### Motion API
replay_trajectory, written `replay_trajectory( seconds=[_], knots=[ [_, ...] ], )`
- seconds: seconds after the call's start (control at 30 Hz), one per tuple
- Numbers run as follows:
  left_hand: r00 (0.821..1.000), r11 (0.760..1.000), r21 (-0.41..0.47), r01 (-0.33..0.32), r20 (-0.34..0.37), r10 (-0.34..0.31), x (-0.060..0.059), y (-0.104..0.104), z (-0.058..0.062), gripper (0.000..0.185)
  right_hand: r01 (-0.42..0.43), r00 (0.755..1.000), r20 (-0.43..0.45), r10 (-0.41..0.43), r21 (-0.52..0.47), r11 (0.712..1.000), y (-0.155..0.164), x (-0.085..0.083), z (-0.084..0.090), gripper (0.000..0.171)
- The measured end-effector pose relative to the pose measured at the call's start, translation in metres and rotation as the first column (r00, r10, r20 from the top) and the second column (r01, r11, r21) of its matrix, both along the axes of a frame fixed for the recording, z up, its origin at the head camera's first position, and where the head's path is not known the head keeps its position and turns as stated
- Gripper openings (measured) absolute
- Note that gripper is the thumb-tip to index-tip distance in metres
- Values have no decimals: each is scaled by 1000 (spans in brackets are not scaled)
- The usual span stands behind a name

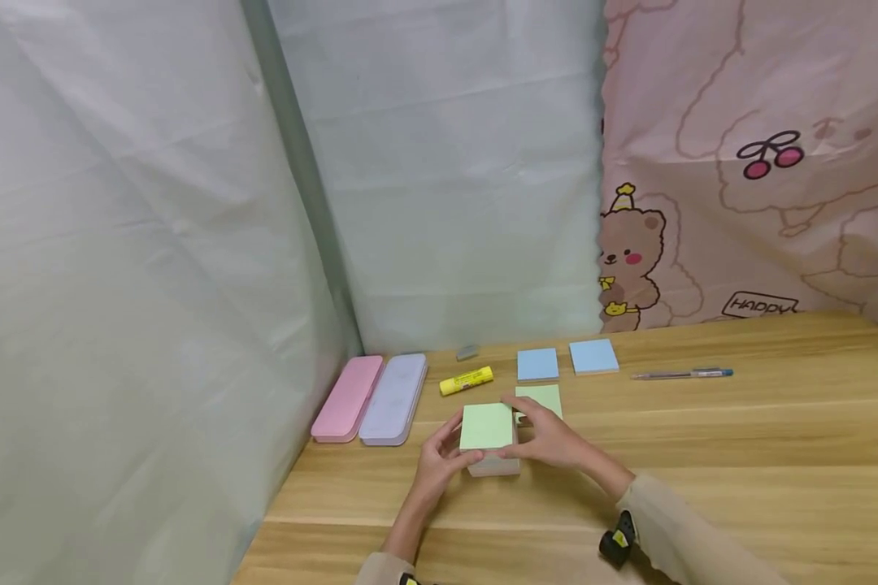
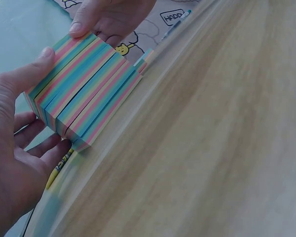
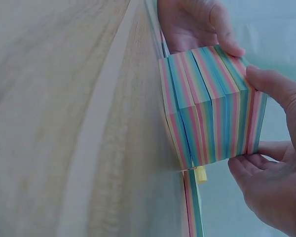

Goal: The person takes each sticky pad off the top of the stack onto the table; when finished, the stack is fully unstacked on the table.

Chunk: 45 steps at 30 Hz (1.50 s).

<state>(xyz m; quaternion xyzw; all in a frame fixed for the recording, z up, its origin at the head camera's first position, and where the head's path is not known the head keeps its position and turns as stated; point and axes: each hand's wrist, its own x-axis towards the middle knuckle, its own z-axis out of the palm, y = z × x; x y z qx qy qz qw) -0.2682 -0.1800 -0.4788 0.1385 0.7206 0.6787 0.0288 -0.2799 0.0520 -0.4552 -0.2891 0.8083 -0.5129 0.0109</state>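
Note:
A thick block of sticky notes (image 1: 488, 439), green on top with striped multi-coloured sides (image 2: 84, 91) (image 3: 207, 106), stands on the wooden table (image 1: 702, 455), its layers slightly stepped. My left hand (image 1: 449, 451) grips its left side, thumb on the top edge and fingers behind (image 2: 39, 148). From the other side my right hand (image 1: 528, 431) holds it, thumb (image 3: 271, 86) on top and fingers (image 3: 246, 163) curled round the far side.
Beyond the block lie a green pad (image 1: 545, 396), two blue pads (image 1: 537, 364) (image 1: 593, 356), a yellow glue stick (image 1: 466, 380), a grey eraser (image 1: 467, 352) and a pen (image 1: 684, 374). Pink (image 1: 347, 398) and lavender (image 1: 395, 398) pencil cases sit at the left edge. Sheets hang behind.

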Motion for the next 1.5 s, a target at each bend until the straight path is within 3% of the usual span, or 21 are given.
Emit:
replay_trajectory(
  seconds=[0.33,0.67,0.83,1.2,1.5],
  knots=[
    [1000,1000,-18,-5,-3,5,0,1,0,77,29,999,-29,-30,-37,999,6,-4,1,86],
    [999,998,-39,-41,-9,41,0,-1,-2,76,87,991,-105,-89,-21,996,35,-13,12,84],
    [999,999,-33,-35,-10,35,0,-2,-2,76,90,994,-63,-91,-28,996,61,-16,18,84],
    [1000,999,-24,-28,5,28,-1,-1,-3,78,164,986,-17,-164,85,983,133,-19,22,81],
    [999,999,-22,-30,18,31,-1,0,-2,78,170,985,-4,-172,172,970,153,-27,14,86]
  ],
)
